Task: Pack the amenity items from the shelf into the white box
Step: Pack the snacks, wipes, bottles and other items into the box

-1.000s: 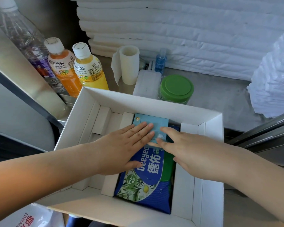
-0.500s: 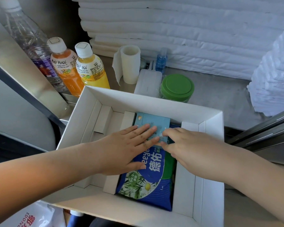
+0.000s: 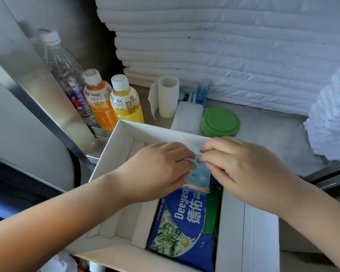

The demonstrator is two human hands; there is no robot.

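White box (image 3: 155, 132) sits open at the near edge of a grey shelf (image 3: 273, 134), with cardboard dividers inside. In the middle compartment a blue wipes pack (image 3: 185, 222) lies flat, and a light blue packet (image 3: 201, 173) rests on its far end.

Left hand (image 3: 155, 173) and right hand (image 3: 239, 167) are both over the box, fingertips curled onto the packet's far end and pinching it.

On the shelf beyond the box, left to right:
- water bottle (image 3: 63, 71)
- orange juice bottle (image 3: 98, 99)
- yellow juice bottle (image 3: 126, 103)
- paper roll (image 3: 168, 95)
- white case (image 3: 186, 116)
- small blue bottle (image 3: 202, 93)
- green-lidded jar (image 3: 221, 121)

Folded white towels (image 3: 224, 46) are stacked at the far side. A second white pile (image 3: 334, 118) sits at right. A shiny metal post (image 3: 47, 91) slants at left.
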